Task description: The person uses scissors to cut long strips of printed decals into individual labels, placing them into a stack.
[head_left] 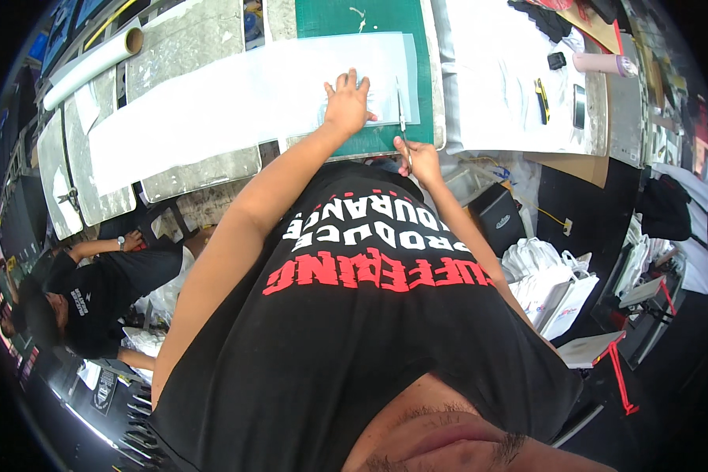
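A long sheet of white translucent film (236,98) lies across the worktop, its right end over a green cutting mat (354,17). My left hand (348,102) rests on the film near that end, fingers spread and holding nothing. At the film's near right corner, my right hand (422,160) is closed round the handles of a pair of scissors (402,112). The blades point away from me and lie over the film, close to its right edge. Whether they are parted is too small to tell.
To the far left is a roll of white film (94,68). The white-covered table at right bears a yellow-and-black utility knife (542,101), a phone (579,106) and a pink bottle (604,64). Another person (94,303) is low at left. White bags (539,279) stand at lower right.
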### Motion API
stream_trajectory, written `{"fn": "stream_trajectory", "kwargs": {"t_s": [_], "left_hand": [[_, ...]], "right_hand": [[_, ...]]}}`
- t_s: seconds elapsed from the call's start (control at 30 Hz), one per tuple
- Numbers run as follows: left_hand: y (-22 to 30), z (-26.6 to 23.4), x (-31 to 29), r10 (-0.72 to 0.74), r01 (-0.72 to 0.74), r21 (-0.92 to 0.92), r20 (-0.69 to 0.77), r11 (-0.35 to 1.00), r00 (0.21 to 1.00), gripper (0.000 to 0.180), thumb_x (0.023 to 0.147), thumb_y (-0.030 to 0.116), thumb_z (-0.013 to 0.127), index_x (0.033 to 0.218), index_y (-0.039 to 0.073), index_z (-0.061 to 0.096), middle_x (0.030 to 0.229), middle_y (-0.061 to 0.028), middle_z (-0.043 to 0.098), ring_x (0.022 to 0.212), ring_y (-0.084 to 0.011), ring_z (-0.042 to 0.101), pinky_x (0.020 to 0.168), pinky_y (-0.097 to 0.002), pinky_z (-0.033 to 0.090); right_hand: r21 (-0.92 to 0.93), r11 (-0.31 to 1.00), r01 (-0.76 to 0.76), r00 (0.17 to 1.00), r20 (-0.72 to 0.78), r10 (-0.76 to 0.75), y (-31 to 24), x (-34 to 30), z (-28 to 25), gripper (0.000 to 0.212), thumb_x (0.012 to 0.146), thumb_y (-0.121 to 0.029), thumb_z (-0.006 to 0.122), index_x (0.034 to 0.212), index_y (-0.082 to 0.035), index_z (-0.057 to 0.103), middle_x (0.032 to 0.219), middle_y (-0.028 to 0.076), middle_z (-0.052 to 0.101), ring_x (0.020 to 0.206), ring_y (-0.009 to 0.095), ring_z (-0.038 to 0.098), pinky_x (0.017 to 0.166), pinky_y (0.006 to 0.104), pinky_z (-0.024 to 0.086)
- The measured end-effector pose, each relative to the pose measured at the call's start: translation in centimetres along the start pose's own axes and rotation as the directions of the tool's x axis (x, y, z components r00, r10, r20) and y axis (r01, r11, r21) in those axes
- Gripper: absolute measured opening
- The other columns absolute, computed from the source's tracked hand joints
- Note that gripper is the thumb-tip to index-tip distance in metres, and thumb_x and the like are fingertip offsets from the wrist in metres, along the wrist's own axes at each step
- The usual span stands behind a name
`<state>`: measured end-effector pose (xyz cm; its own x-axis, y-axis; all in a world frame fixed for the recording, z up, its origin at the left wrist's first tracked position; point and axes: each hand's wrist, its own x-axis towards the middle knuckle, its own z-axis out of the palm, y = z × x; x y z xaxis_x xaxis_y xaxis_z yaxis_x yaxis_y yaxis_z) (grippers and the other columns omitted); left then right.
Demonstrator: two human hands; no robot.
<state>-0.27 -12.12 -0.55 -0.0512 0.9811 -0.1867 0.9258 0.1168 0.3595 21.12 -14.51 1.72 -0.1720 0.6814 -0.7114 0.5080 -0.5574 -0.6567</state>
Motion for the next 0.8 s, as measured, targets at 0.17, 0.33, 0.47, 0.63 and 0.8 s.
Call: {"fn": "stream_trajectory", "kwargs": {"t_s": [0.17, 0.33, 0.47, 0.63, 0.8], "left_hand": [[-0.2, 0.2, -0.1, 0.000, -0.001, -0.015, -0.020, 1.000, 1.000, 0.090, 0.065, 0.040, 0.084, 0.138, 0.008, 0.045, 0.148, -0.0216, 0.033, 0.135, -0.0366, 0.033, 0.105, -0.0671, 0.030], [-0.1, 0.0, -0.2, -0.009, 0.009, -0.022, -0.019, 1.000, 1.000, 0.090, 0.064, 0.040, 0.085, 0.138, 0.007, 0.045, 0.148, -0.0220, 0.033, 0.136, -0.0367, 0.033, 0.105, -0.0672, 0.030], [-0.1, 0.0, -0.3, -0.025, 0.024, -0.022, -0.014, 0.999, 1.000, 0.091, 0.063, 0.040, 0.085, 0.139, 0.010, 0.046, 0.149, -0.0210, 0.033, 0.136, -0.0365, 0.033, 0.106, -0.0658, 0.030], [0.3, -0.3, 0.1, 0.003, -0.003, -0.003, -0.012, 1.000, 1.000, 0.090, 0.063, 0.041, 0.085, 0.140, 0.012, 0.046, 0.150, -0.0195, 0.033, 0.136, -0.0363, 0.033, 0.107, -0.0639, 0.030], [0.0, -0.3, -0.4, -0.052, 0.052, 0.018, 0.009, 0.998, 0.999, 0.090, 0.065, 0.044, 0.084, 0.140, 0.012, 0.046, 0.150, -0.0181, 0.033, 0.135, -0.0356, 0.034, 0.108, -0.0629, 0.030]], "right_hand": [[-0.036, 0.999, 0.002, 1.000, 0.005, -0.002, -0.8, 0.6, -0.1, 0.062, 0.084, -0.056, 0.069, 0.077, 0.006, 0.068, 0.052, 0.006, 0.056, 0.045, 0.013, 0.058, 0.042, 0.0259, 0.047], [-0.088, 0.995, 0.050, 0.999, 0.013, -0.049, -2.6, 2.5, -0.7, 0.063, 0.083, -0.057, 0.069, 0.074, 0.005, 0.067, 0.052, 0.007, 0.056, 0.046, 0.014, 0.059, 0.042, 0.0265, 0.047], [-0.050, 0.993, 0.111, 0.993, 0.035, -0.110, -6.3, 6.1, -0.9, 0.066, 0.082, -0.060, 0.069, 0.071, 0.004, 0.067, 0.053, 0.007, 0.057, 0.045, 0.015, 0.058, 0.043, 0.0281, 0.046], [0.019, 0.916, 0.401, 0.916, 0.015, -0.401, -16.2, 10.8, -4.3, 0.069, 0.083, -0.066, 0.063, 0.094, 0.002, 0.069, 0.055, 0.001, 0.051, 0.047, 0.011, 0.050, 0.046, 0.0262, 0.038], [0.168, 0.743, 0.648, 0.758, -0.040, -0.651, -23.7, 5.6, -6.5, 0.066, 0.080, -0.061, 0.070, 0.102, 0.001, 0.070, 0.057, 0.004, 0.056, 0.050, 0.009, 0.056, 0.050, 0.0241, 0.045]]}}
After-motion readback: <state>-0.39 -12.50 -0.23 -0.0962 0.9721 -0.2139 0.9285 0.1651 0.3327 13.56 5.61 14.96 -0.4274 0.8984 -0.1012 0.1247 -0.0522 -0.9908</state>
